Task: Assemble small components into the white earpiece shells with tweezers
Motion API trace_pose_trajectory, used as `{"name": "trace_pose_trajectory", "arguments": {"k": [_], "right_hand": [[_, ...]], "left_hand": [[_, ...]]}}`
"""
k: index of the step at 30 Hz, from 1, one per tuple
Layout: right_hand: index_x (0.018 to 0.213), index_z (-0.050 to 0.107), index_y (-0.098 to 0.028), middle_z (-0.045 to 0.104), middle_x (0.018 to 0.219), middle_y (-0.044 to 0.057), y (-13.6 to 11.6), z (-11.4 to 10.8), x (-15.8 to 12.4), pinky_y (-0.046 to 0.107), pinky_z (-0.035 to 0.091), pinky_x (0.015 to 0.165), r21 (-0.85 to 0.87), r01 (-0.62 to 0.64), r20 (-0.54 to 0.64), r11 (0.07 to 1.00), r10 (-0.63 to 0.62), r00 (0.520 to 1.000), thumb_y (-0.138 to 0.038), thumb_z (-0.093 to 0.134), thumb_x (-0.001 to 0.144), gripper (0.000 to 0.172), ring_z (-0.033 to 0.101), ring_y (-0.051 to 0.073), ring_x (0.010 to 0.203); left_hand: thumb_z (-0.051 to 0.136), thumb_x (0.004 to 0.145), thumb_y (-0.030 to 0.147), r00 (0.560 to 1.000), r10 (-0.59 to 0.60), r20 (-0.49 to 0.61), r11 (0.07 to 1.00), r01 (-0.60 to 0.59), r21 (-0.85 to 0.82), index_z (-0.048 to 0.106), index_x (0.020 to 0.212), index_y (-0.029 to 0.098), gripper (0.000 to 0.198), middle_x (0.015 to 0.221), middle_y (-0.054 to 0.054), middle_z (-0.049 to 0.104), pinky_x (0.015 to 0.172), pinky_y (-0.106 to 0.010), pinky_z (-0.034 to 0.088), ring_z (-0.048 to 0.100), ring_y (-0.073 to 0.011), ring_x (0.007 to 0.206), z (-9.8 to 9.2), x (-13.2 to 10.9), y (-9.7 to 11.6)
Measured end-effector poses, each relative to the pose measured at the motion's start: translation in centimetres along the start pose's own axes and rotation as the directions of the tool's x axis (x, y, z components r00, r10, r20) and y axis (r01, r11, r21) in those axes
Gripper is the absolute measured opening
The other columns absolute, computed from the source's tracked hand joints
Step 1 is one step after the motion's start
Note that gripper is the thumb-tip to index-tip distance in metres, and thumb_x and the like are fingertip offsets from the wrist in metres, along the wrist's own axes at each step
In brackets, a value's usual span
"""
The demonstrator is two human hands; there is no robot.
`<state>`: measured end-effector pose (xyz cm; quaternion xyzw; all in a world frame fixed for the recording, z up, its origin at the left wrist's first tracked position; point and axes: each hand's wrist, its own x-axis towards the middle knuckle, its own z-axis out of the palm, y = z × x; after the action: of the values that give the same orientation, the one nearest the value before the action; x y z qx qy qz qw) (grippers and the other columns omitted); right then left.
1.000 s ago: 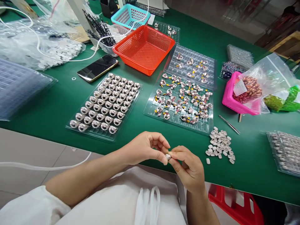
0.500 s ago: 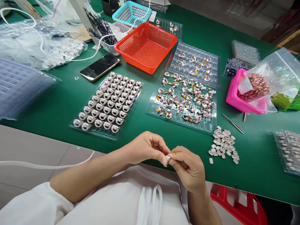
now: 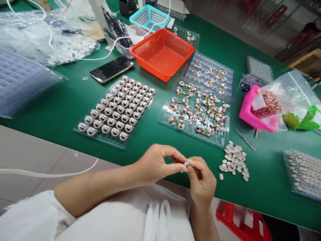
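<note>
Close to my body, at the table's front edge, my left hand (image 3: 160, 164) and my right hand (image 3: 203, 180) meet fingertip to fingertip. Both pinch one small shiny pearly-white part (image 3: 186, 164), mostly covered by the fingers. Beyond my left hand lies a clear tray (image 3: 117, 143) with rows of pearly ring-shaped shells (image 3: 116, 108). A second clear tray (image 3: 164, 117) holds many loose white pieces with yellow and red bits (image 3: 193, 113). To the right of my right hand is a pile of small white oval caps (image 3: 234, 159).
Tweezers (image 3: 245, 140) lie by the caps. Farther back are a red basket (image 3: 163, 55), a turquoise basket (image 3: 150, 16), a phone (image 3: 111, 69) and a pink basket (image 3: 258, 117) with a bag of copper-coloured pieces. Stacked trays (image 3: 25, 83) stand left; a filled tray (image 3: 303, 172) lies right.
My fingertips have moved slightly right, and the small part has turned between them, showing a dark opening. The camera view has shifted a little. Both hands keep their pinch.
</note>
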<state>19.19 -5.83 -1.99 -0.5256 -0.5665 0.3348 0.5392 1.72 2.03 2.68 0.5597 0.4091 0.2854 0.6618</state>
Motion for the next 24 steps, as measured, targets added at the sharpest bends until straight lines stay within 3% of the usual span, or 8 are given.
{"name": "trace_pose_trajectory", "arguments": {"k": [8, 16, 24], "right_hand": [[0.099, 0.074, -0.026, 0.068, 0.088, 0.002, 0.8, 0.7, -0.3, 0.029, 0.051, 0.071, 0.081, -0.060, -0.072, 0.995, 0.066, 0.995, -0.014, 0.066, 0.094, 0.015, 0.063, 0.016, 0.083], [0.102, 0.074, -0.027, 0.070, 0.091, 0.001, 0.8, 0.8, -0.3, 0.028, 0.052, 0.075, 0.067, -0.040, -0.050, 0.997, 0.044, 0.998, -0.009, 0.066, 0.092, 0.021, 0.064, 0.015, 0.086], [0.103, 0.073, -0.027, 0.071, 0.093, 0.002, 0.5, 0.6, -0.3, 0.028, 0.054, 0.074, 0.045, -0.042, -0.028, 0.998, 0.044, 0.999, -0.007, 0.066, 0.092, 0.024, 0.065, 0.016, 0.087]], "left_hand": [[0.077, 0.076, 0.023, 1.000, 0.012, -0.013, 1.000, -0.012, 0.000, 0.081, 0.083, 0.012, 0.013, 0.079, -0.006, 0.080, 0.071, -0.022, 0.055, 0.070, -0.0157, 0.073, 0.1, -0.1, 0.1], [0.078, 0.077, 0.023, 0.998, 0.035, -0.055, 0.999, -0.034, 0.006, 0.082, 0.080, 0.014, 0.010, 0.078, -0.005, 0.080, 0.071, -0.022, 0.055, 0.071, -0.0151, 0.072, 0.0, -0.2, -0.4], [0.079, 0.078, 0.019, 0.989, 0.129, -0.077, 0.992, -0.128, 0.019, 0.083, 0.082, 0.015, 0.007, 0.079, -0.005, 0.081, 0.070, -0.022, 0.056, 0.072, -0.0149, 0.071, 0.1, -0.3, -0.9]]}}
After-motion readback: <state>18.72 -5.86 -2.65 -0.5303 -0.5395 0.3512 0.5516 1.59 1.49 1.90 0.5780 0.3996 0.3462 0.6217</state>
